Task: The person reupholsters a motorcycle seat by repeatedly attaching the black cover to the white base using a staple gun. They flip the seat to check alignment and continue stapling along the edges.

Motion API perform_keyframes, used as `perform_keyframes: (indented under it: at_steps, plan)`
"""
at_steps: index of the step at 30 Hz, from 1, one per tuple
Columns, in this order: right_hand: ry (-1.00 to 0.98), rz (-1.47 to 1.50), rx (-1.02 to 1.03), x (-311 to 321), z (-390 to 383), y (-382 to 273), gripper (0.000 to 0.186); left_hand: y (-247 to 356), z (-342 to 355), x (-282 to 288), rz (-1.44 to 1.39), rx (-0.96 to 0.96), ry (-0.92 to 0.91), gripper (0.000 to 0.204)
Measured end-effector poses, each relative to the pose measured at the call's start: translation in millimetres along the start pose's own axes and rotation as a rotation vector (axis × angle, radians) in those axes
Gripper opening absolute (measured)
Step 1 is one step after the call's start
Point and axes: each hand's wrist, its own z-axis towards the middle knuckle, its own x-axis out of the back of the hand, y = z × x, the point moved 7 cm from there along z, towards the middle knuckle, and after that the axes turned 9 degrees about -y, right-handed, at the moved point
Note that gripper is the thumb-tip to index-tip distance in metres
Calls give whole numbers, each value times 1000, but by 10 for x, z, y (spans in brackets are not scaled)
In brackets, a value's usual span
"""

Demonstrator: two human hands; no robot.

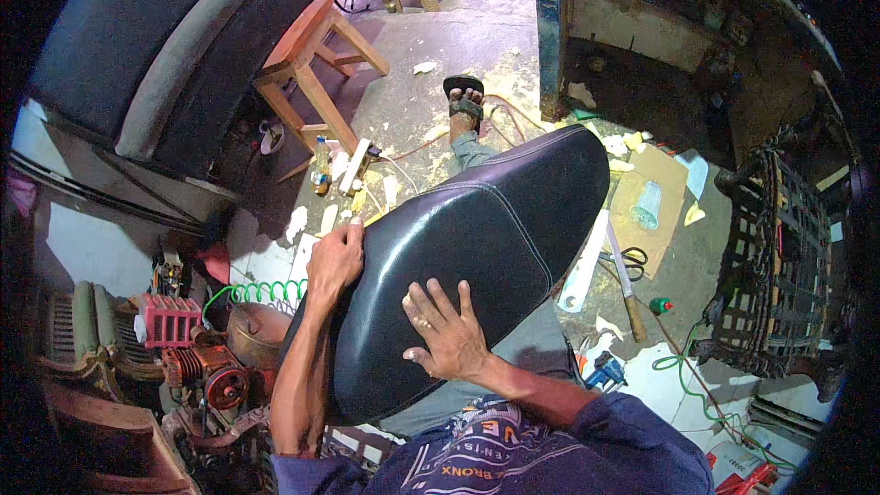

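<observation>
A black motorcycle seat (431,238) with a stitched seam across it lies over my lap, tilted up toward the far right. My left hand (335,261) grips its left edge, the fingers curled and partly hidden. Flat on the glossy top rests my right hand (447,335), its fingers spread and nothing held in them. The underside of the seat is out of sight.
On the right floor lie scissors (632,262), a long knife (628,298) and cardboard (649,185) with a clear plastic cup (647,205). A wooden stool (316,73) stands far left. Near left is a red compressor (215,380). Foam scraps litter the floor.
</observation>
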Motion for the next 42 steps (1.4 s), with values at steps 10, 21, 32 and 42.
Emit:
perform_keyframes:
  at_steps: [10, 21, 32, 42]
  plan:
    - [544, 201, 103, 169, -230, 233, 71, 760, -1551, 494, -181, -640, 80, 33]
    - [137, -44, -1551, 519, -3484, 2152, 38, 1477, -1979, -2325, 778, -837, 388, 38]
    - [131, 274, -2243, -891, -5196, 2213, 123, 1085, -2007, -2447, 670, -1030, 102, 32]
    - [630, 777, -1548, 586, -4207, 2471, 28, 860, -1877, -2373, 596, -1217, 117, 33]
